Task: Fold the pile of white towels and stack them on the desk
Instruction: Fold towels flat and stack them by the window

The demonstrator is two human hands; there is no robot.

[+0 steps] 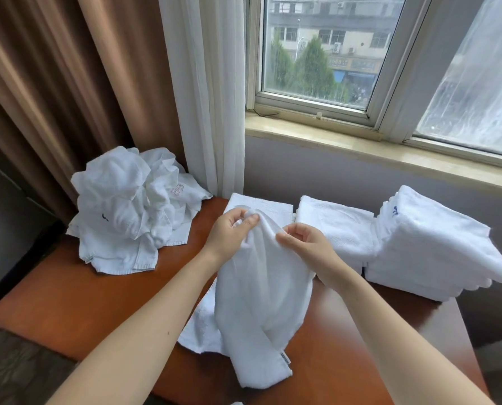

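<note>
The white towel point(261, 287) hangs bunched from both grips. Its top edge is raised above the counter point(68, 302) and its lower end trails toward the person, where a doubled tail with a small label at the hem rests on the wood. The left grip point(230, 229) pinches the towel's top fold between thumb and curled fingers. The right grip point(305, 244), just beside it, pinches the same edge a little lower, thumb against forefinger (its other fingers are curled under). Below the left grip and nearer the person, a second towel point(200, 331) lies flat on the counter, partly covered by the hanging cloth. Directly behind the left grip lies a flat folded towel point(261, 203). Behind the right grip sits a low folded stack point(337, 229), and further to that grip's right, touching it, is a taller folded stack point(431, 247) with a small blue mark near its top corner. Well out to the left of the left grip, the crumpled pile point(127, 209) of unfolded towels sits at the counter's far corner, against a brown curtain point(54, 83) and a white sheer curtain point(209, 97). Beyond both grips is a window point(317, 54).
</note>
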